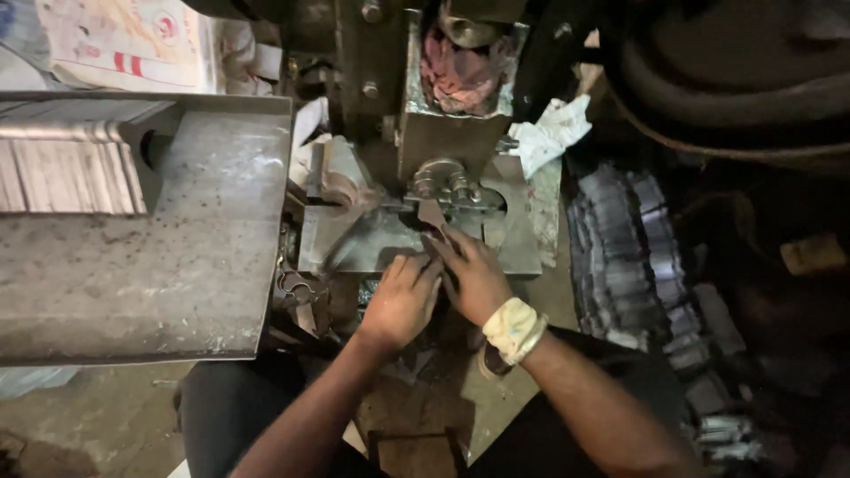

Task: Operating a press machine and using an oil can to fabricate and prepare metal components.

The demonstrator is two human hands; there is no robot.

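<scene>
Both my hands rest at the bed of a dark metal press [443, 133]. My left hand [403, 296] is curled on the front of the grey steel bed plate [354, 248], fingers bent; what it holds is hidden. My right hand [474, 274], with a cloth band on the wrist, reaches fingers forward under the die [443, 181], touching a small flat metal piece [434, 217] lying on the plate.
A wide grey steel tray [177, 257] stands at the left with stacked metal strips [62, 173] on it. Piles of stamped metal pieces [629, 257] lie at the right. A white rag [553, 133] hangs beside the press. A large dark wheel [735, 80] fills the top right.
</scene>
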